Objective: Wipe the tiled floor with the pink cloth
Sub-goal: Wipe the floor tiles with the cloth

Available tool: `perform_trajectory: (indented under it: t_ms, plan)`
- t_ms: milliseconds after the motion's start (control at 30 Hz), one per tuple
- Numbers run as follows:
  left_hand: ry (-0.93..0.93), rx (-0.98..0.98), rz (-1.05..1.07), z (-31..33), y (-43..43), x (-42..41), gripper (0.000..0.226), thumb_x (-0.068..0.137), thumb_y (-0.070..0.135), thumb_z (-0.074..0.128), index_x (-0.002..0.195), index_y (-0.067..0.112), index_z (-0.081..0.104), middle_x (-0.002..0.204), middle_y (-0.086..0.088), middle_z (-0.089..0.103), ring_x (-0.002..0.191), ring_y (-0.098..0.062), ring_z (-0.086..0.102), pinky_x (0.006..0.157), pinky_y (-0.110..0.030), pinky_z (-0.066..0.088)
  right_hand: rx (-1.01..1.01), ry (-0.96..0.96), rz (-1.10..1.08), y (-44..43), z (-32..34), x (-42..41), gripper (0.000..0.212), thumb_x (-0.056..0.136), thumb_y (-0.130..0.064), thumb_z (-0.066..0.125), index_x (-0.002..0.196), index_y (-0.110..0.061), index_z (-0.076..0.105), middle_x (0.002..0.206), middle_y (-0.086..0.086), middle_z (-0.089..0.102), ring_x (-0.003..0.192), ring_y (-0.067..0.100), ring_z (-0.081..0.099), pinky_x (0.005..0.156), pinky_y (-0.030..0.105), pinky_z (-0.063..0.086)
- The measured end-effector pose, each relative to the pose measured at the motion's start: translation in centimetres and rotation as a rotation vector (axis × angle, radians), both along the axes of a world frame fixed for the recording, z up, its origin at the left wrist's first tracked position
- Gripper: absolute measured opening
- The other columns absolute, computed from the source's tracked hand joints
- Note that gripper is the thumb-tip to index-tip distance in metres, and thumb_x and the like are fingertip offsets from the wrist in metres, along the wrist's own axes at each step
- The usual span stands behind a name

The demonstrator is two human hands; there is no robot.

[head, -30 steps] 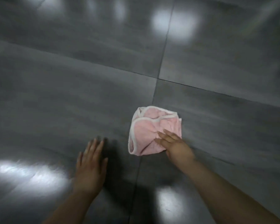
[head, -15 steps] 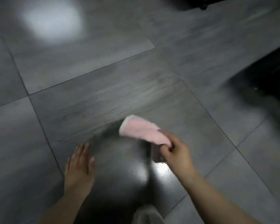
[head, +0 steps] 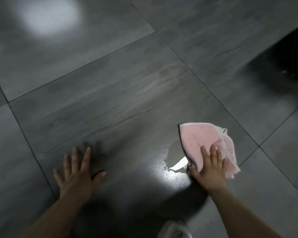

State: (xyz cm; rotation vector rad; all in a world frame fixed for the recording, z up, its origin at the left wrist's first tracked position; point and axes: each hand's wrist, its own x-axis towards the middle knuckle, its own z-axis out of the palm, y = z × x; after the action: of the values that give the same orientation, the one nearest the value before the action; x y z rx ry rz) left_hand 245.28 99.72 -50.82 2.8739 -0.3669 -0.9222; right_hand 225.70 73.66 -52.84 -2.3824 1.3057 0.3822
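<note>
The pink cloth (head: 200, 139), folded and edged in white, lies flat on the grey tiled floor (head: 110, 86) at the lower right. My right hand (head: 208, 167) presses on its near half, palm down and fingers spread, covering that part. My left hand (head: 76, 170) rests flat on the floor to the left, fingers apart, holding nothing. A wet, shiny patch (head: 170, 172) with a bright reflection lies between the two hands, just left of the cloth.
Dark grout lines cross the large tiles. A black, blurred object (head: 291, 57) stands at the upper right. A white shoe (head: 175, 229) shows at the bottom edge. A bright light reflection (head: 48, 14) sits on the floor at the upper left.
My right hand lifted the cloth off the floor, carried it to the right and pressed it flat again. The view turned. My left hand stayed flat on the floor.
</note>
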Motion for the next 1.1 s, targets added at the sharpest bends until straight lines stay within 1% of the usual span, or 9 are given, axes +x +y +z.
perform_trajectory:
  t_ms: [100,200,400,500,600,700,800,967,1100]
  plan:
    - [0.078,0.013,0.053,-0.7,0.5,0.1,0.086,0.079,0.056,0.05,0.141,0.035,-0.004,0.155,-0.006,-0.01,0.143,-0.025,-0.009,0.113,-0.052,0.008,-0.049,-0.056,-0.12,1.2,-1.0,2.1,0.099,0.053,-0.05,0.019,0.14,-0.007,0.036,0.149,0.028,0.021,0.138,0.046,0.015,0.112,0.055,0.003]
    - [0.118,0.014,0.068,-1.1,0.5,0.1,0.081,0.08,0.054,0.05,0.142,0.035,0.001,0.155,-0.006,-0.008,0.143,-0.026,-0.008,0.113,-0.051,0.014,-0.079,-0.084,0.26,5.4,-1.5,4.6,0.074,0.056,-0.036,0.033,0.124,-0.01,0.044,0.124,0.032,0.054,0.118,0.05,0.046,0.105,0.055,0.02]
    - [0.095,0.021,0.113,-1.5,0.1,-0.2,0.072,0.085,0.05,0.045,0.14,0.038,0.0,0.155,-0.003,-0.011,0.142,-0.025,-0.012,0.112,-0.053,0.01,-0.088,-0.095,0.862,4.9,-3.2,7.8,0.075,0.061,-0.051,0.033,0.129,-0.021,0.037,0.136,0.01,0.039,0.123,0.03,0.034,0.111,0.049,0.002]
    - [0.105,0.059,0.091,-1.6,0.5,-0.4,0.073,0.085,0.051,0.044,0.139,0.04,-0.003,0.155,-0.001,-0.013,0.142,-0.024,-0.012,0.112,-0.054,0.011,-0.223,-0.091,0.542,-5.3,-3.2,6.6,0.076,0.07,-0.047,0.028,0.135,-0.01,0.043,0.141,0.021,0.042,0.131,0.039,0.035,0.111,0.052,0.017]
    - [0.104,0.062,0.086,-1.5,0.2,-0.1,0.075,0.084,0.051,0.045,0.139,0.041,-0.004,0.155,-0.001,-0.013,0.142,-0.025,-0.013,0.112,-0.056,0.012,-0.101,-0.004,0.108,-9.4,-1.1,6.8,0.071,0.082,-0.049,0.024,0.145,-0.016,0.022,0.156,0.012,0.009,0.144,0.031,0.005,0.116,0.046,0.002]
    - [0.13,0.076,0.094,-1.2,0.0,0.0,0.076,0.084,0.05,0.045,0.139,0.04,-0.006,0.155,-0.002,-0.015,0.142,-0.025,-0.014,0.111,-0.056,0.012,-0.128,0.031,-0.09,-5.2,-0.9,11.3,0.079,0.071,-0.038,0.018,0.147,-0.017,0.014,0.156,0.014,0.0,0.143,0.033,-0.003,0.113,0.048,-0.007]
    - [0.128,0.088,0.088,-1.1,-0.1,0.1,0.076,0.084,0.051,0.044,0.139,0.041,-0.008,0.154,-0.001,-0.016,0.142,-0.025,-0.015,0.112,-0.055,0.012,-0.123,-0.044,0.223,2.3,-1.8,16.0,0.077,0.072,-0.035,0.02,0.147,-0.019,0.014,0.156,0.017,0.002,0.142,0.039,0.0,0.111,0.057,-0.008]
    - [0.085,0.044,0.107,-1.4,0.0,0.0,0.08,0.08,0.049,0.052,0.138,0.039,-0.003,0.156,-0.002,-0.005,0.143,-0.026,-0.006,0.11,-0.055,0.017,-0.084,-0.303,0.952,2.0,-3.0,16.9,0.061,0.073,-0.029,0.041,0.131,-0.015,0.051,0.142,0.016,0.043,0.13,0.043,0.038,0.101,0.058,0.002]
    - [-0.017,-0.031,0.157,-1.5,-0.1,0.7,0.077,0.075,0.039,0.065,0.139,0.031,0.023,0.154,-0.01,0.014,0.142,-0.031,0.008,0.107,-0.057,0.022,-0.177,-0.225,0.439,-10.0,-3.3,11.8,0.08,0.066,-0.042,0.02,0.133,-0.005,0.045,0.142,0.022,0.039,0.133,0.045,0.031,0.111,0.055,0.002]
